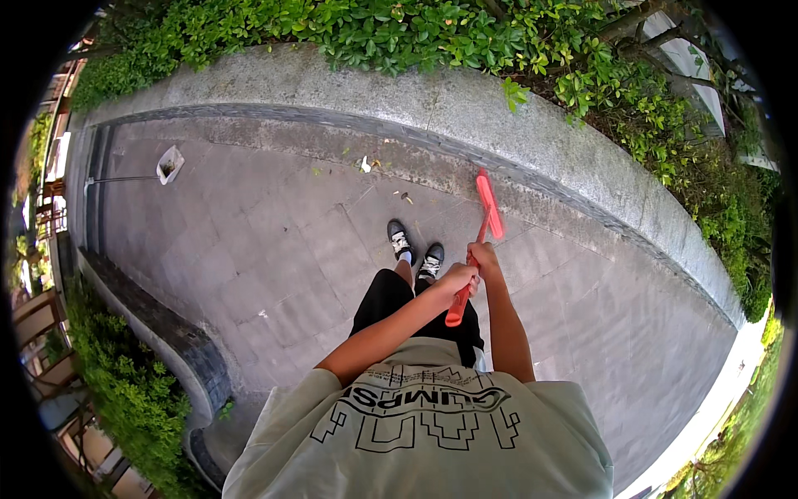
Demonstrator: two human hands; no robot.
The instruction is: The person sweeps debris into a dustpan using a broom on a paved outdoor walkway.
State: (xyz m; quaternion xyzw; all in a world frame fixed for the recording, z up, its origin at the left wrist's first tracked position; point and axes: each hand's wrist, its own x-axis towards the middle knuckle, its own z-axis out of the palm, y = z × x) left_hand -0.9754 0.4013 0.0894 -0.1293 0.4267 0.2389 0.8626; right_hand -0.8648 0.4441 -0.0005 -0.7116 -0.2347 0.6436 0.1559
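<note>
A broom with a red head (490, 205) and a red handle (457, 313) slants out in front of my body. Its head is on the paving beside the base of the low stone wall. Closed round the upper part of the handle is my left hand (459, 279). My right hand (483, 256) grips the handle farther along, closer to the head. On the paving ahead of my shoes lie a scrap of white litter (366, 165) and a dry brown leaf (406, 198), both to the left of the broom head, with small yellowish bits around the scrap.
A white long-handled dustpan (169, 158) with dark debris inside lies on the far left paving. The curved stone wall (382, 83) borders the far side, with green shrubs (374, 33) behind it. Another low wall (158, 320) bends round shrubs at the left.
</note>
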